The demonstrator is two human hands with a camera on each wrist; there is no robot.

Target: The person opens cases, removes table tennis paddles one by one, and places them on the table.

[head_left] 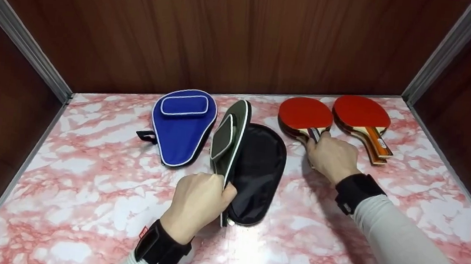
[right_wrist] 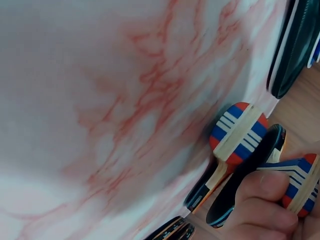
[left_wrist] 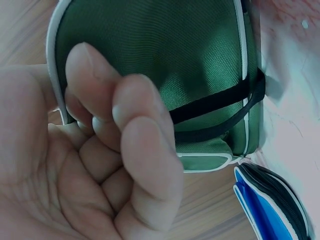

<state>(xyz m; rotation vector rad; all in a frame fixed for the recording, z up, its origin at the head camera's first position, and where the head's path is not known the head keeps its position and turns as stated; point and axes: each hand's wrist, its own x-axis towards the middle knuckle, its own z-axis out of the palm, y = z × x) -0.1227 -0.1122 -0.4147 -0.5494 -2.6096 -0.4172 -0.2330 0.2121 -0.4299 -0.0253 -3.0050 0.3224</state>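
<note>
In the head view my left hand grips the narrow end of a green paddle case, which stands on edge with its pocket facing left. The left wrist view shows the curled fingers beside its green fabric and a black strap. A black paddle-shaped cover lies flat just right of the green case. My right hand holds the handle of a red table tennis paddle. In the right wrist view, that striped handle is between the fingers, above another paddle's striped handle.
A blue paddle case with white piping and a black loop lies at the back left. More red paddles, stacked with their handles toward me, lie at the back right. Wooden walls enclose the marbled table.
</note>
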